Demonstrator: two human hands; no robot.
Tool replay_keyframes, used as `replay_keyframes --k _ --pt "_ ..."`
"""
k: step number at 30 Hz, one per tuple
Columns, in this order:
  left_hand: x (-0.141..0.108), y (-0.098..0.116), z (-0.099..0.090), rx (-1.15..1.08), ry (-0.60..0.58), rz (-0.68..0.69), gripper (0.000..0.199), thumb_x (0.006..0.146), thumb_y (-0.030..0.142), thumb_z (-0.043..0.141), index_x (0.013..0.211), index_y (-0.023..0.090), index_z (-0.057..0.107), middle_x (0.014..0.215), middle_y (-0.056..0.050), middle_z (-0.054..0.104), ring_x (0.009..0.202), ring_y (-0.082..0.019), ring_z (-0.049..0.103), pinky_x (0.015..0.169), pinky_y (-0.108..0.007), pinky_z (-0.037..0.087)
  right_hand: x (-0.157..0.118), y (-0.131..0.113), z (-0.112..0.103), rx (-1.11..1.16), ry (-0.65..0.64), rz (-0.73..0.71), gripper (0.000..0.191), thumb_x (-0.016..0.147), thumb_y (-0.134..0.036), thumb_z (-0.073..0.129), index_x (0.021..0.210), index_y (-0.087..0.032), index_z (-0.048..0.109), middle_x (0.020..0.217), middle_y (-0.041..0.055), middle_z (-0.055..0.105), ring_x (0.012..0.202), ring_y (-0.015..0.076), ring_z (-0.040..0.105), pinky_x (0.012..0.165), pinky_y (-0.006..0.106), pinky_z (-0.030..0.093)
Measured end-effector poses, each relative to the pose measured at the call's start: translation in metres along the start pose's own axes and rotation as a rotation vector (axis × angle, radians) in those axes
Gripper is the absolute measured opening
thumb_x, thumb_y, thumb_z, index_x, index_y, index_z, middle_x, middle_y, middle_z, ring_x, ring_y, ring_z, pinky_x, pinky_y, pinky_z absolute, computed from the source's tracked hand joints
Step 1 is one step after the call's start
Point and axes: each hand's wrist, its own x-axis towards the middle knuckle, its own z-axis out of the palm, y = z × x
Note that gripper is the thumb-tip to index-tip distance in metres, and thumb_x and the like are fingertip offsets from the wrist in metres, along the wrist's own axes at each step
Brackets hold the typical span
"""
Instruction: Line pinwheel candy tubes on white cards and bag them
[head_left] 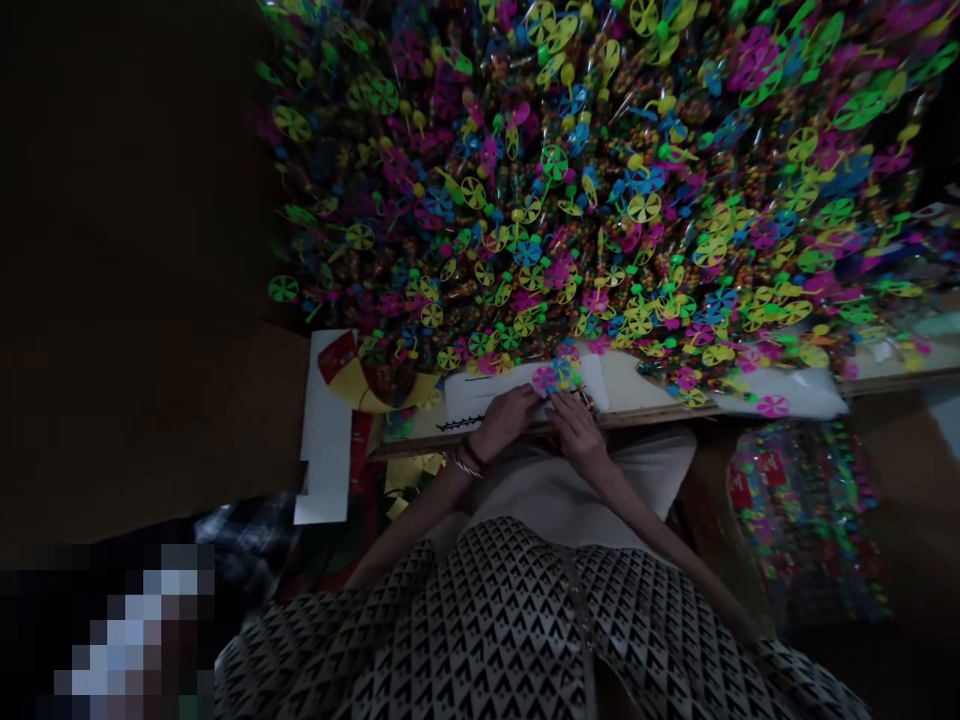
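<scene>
Toy bunch (546,379), pink/yellow/blue wheels, at tips of both hands, over white sheet (469,390) nr front edge of tabletop (622,370). L hand (508,418), w/ bracelets (469,459), fingers bent in at near side of wheels; R hand (581,435) beside it, fingers reaching to same spot. Can't tell if either is pinching or only touching: too dark, contact hidden. Big toy pile (525,200) just beyond, shiny wrap in places.

Handling (my guess): v. light, thin plastic; wheels flex, may snap if squeezed. Wrap prob. slippery, crinkly. Best hold: low, below wheels, thumb + forefinger, gentle; avoid rims. Neighbouring pcs could snag.
</scene>
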Motion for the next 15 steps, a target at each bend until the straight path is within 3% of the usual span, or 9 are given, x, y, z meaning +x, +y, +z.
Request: replay_keyframes --k 5,11,15 --pt "-0.001 -0.003 0.006 0.043 0.001 -0.004 0.026 0.096 0.02 0.04 0.103 0.017 0.065 0.102 -0.006 0.064 0.096 -0.017 0.06 0.082 -0.025 0.049 0.002 -0.003 0.002 0.075 0.083 -0.004 0.041 0.095 -0.009 0.035 0.127 -0.019 0.057 0.135 0.0104 0.056 0.136 0.0186 0.04 0.111 0.049 0.038" --pt "-0.002 -0.005 0.01 0.064 0.021 0.011 0.025 0.094 0.015 0.042 0.107 0.017 0.063 0.102 -0.006 0.064 0.095 -0.017 0.059 0.083 -0.025 0.048 0.01 -0.016 -0.001 0.043 0.091 0.115 0.053 0.096 -0.013 0.036 0.148 -0.021 0.033 0.141 0.0095 0.05 0.135 0.0181 0.042 0.112 0.042 0.039" --pt "-0.003 -0.003 0.01 0.086 0.018 0.005 0.024 0.093 0.015 0.042 0.103 0.016 0.064 0.103 -0.007 0.064 0.096 -0.017 0.059 0.083 -0.025 0.048 0.011 -0.017 0.006 0.045 0.091 0.109 0.054 0.095 -0.011 0.033 0.148 -0.023 0.033 0.145 0.0087 0.046 0.138 0.0185 0.037 0.114 0.044 0.035"
